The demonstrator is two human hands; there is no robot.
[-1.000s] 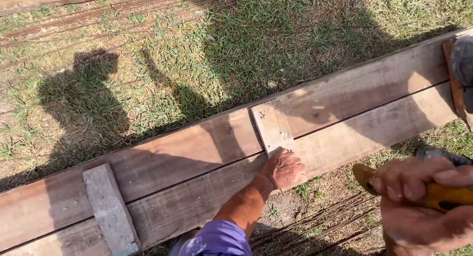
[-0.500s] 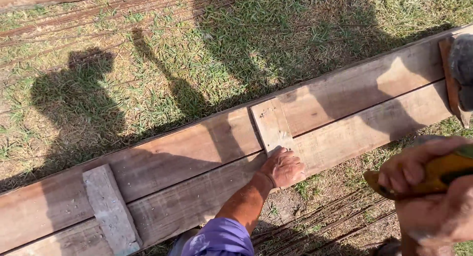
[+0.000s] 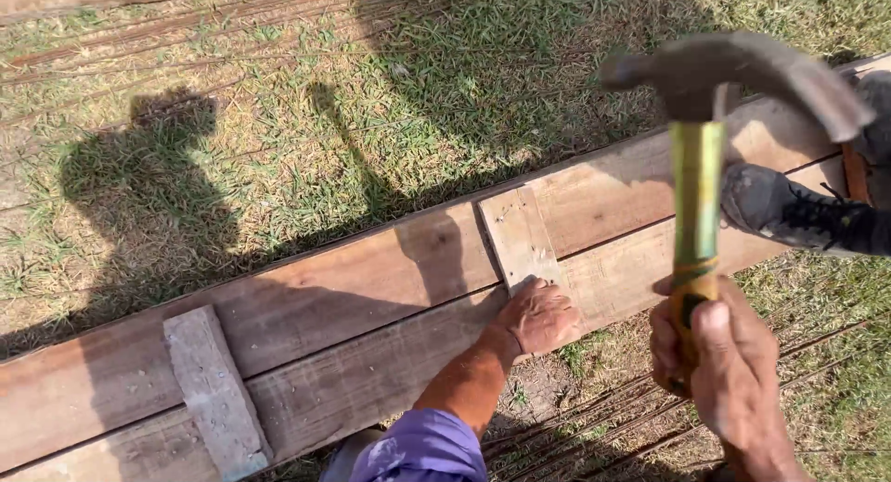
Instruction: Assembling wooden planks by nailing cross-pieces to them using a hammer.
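Two bare hands are seen above a long panel of weathered wooden planks (image 3: 371, 296) lying on the grass. The left hand (image 3: 541, 315) is stretched forward, its fingers pinched narrow at the lower end of a short pale wooden cleat (image 3: 520, 233). The right hand (image 3: 719, 366) is raised, fingers wrapped around the yellow-green handle of a steel claw hammer (image 3: 698, 167), its head held high above the panel.
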